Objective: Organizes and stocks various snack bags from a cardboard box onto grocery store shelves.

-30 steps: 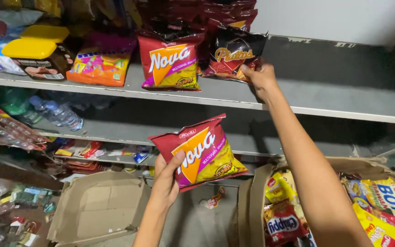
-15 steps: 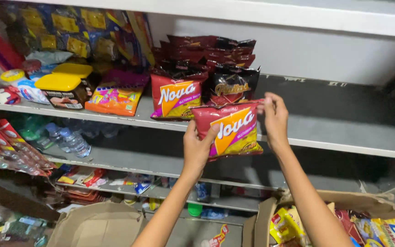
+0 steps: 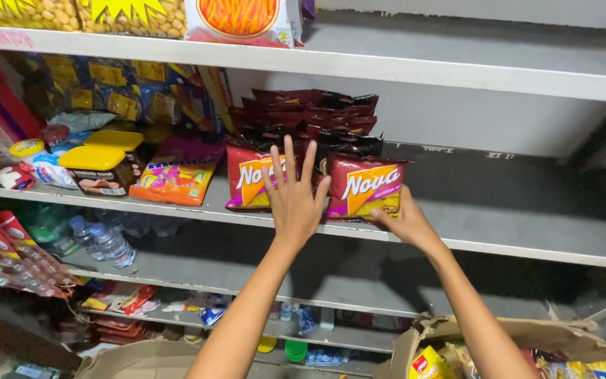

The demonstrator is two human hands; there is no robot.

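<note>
Since half a second ago, your red-and-yellow snack bag [image 3: 363, 187] has gone from mid-air to standing at the front edge of the grey shelf [image 3: 527, 224]. At the shelf's left end sit yellow-lidded tubs [image 3: 97, 167]. Your left hand [image 3: 294, 196] is open, fingers spread, covering part of a matching bag [image 3: 247, 179]. Your right hand [image 3: 405, 221] pinches the placed bag's lower right corner. Dark bags [image 3: 317, 112] behind are partly hidden.

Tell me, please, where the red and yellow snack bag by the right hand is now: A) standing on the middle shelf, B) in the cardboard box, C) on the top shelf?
A: the red and yellow snack bag stands on the middle shelf, with the right hand at its lower edge.
</note>
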